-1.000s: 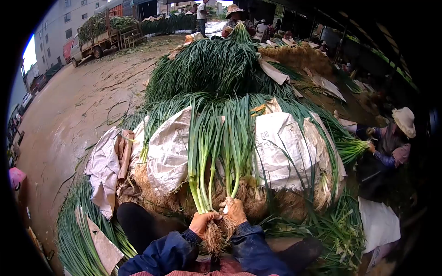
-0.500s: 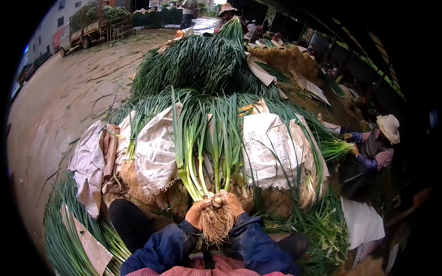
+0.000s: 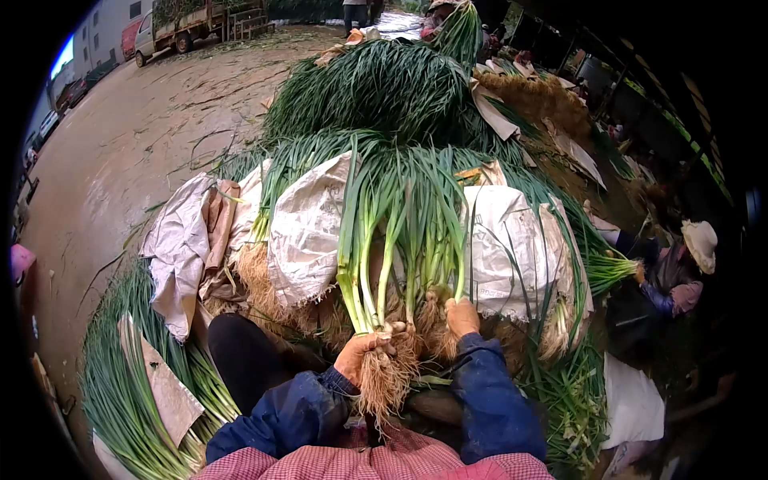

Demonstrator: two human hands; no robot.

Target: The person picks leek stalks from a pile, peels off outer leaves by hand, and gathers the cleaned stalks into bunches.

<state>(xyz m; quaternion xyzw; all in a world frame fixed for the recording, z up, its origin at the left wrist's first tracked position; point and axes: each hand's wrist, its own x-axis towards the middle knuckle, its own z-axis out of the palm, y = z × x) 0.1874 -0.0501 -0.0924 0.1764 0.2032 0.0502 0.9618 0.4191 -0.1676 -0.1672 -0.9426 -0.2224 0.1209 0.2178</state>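
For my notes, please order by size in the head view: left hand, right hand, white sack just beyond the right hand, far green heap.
Far green heap
White sack
Left hand and right hand: look alike, unranked

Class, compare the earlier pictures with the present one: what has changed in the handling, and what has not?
The right hand has left the left hand and moved forward and rightward, to the base of another stalk; its grip there is unclear. It has let go of the rooted leek-like stalks, which the left hand keeps. The white sacks stay draped on either side.
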